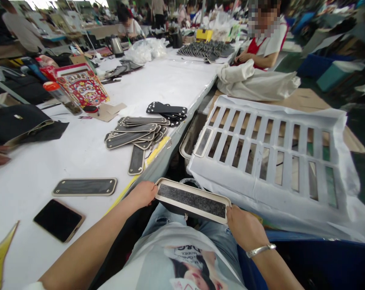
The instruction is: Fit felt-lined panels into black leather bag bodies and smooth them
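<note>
A long strip with a pale border and a dark speckled centre [193, 199] is stretched between my two hands above my lap. My left hand [146, 194] grips its left end, and my right hand [245, 227], with a bracelet at the wrist, grips its right end. A similar dark strip with metal eyelets [84, 187] lies on the white table at the left. Farther up the table is a loose pile of such strips [134, 131], with black perforated pieces [166, 110] just beyond. One strip [203, 142] sits at the left end of a white slotted frame [258, 147].
A phone [59, 220] lies on the white table [158, 76] at the lower left. A bottle with an orange cap [62, 98] stands by a red box [84, 86]. A blue bin [315, 262] is at my right. A person in a red apron [262, 46] sits across.
</note>
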### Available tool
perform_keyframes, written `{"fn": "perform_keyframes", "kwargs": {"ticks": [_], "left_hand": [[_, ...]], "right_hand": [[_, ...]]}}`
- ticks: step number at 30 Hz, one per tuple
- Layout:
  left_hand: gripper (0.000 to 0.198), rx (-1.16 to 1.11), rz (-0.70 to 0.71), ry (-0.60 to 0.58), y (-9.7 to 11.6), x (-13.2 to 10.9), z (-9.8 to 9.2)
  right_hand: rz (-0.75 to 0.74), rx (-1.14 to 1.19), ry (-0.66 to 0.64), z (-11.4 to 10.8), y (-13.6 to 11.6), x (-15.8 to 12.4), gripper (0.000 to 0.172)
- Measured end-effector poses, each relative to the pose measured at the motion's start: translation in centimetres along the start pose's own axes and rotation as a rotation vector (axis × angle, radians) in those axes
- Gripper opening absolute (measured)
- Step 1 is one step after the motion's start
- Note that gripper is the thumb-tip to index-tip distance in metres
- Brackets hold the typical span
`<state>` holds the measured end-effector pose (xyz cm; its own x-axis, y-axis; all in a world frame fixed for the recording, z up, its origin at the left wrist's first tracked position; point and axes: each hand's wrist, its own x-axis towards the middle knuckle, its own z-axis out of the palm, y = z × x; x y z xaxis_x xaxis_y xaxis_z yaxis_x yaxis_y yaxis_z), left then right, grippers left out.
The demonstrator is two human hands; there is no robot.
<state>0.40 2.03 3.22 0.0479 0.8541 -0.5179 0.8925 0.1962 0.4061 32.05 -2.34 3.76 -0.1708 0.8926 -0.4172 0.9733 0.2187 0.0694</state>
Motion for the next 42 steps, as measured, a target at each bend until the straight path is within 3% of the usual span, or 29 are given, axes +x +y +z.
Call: {"fn": "perform_keyframes", "kwargs": {"ticks": [5,15,24,31,40,42], "left_hand": [[0.034,-0.130,-0.026,-0.096,-0.1,0.1,0.1],[0.035,-0.154,0.015,-0.079,-0.5,0.1,0.1],[0.063,-0.701,-0.057,-0.077,-2.5,0.3,0.3],[0.029,-0.262,0.015,0.078,-1.8,0.6,0.7],[0.033,0.130,0.109,0.116,0.1,-0.1,-0.6],[0.033,0.111,0.140,0.123,-0.2,-0.2,-0.4]], "right_hand": [[-0.003,0.024,-0.006,0.0,0.0,0.1,0.034],[-0.021,-0.002,-0.035,0.0,0.2,0.1,0.032],[-0.081,-0.065,-0.060,-0.6,0.3,0.2,0.028],[-0.094,-0.039,-0.068,-0.5,0.3,0.2,0.032],[-0.030,0.006,-0.062,-0.8,0.3,0.2,0.033],[-0.029,0.004,-0.067,-0.8,0.3,0.2,0.034]]}}
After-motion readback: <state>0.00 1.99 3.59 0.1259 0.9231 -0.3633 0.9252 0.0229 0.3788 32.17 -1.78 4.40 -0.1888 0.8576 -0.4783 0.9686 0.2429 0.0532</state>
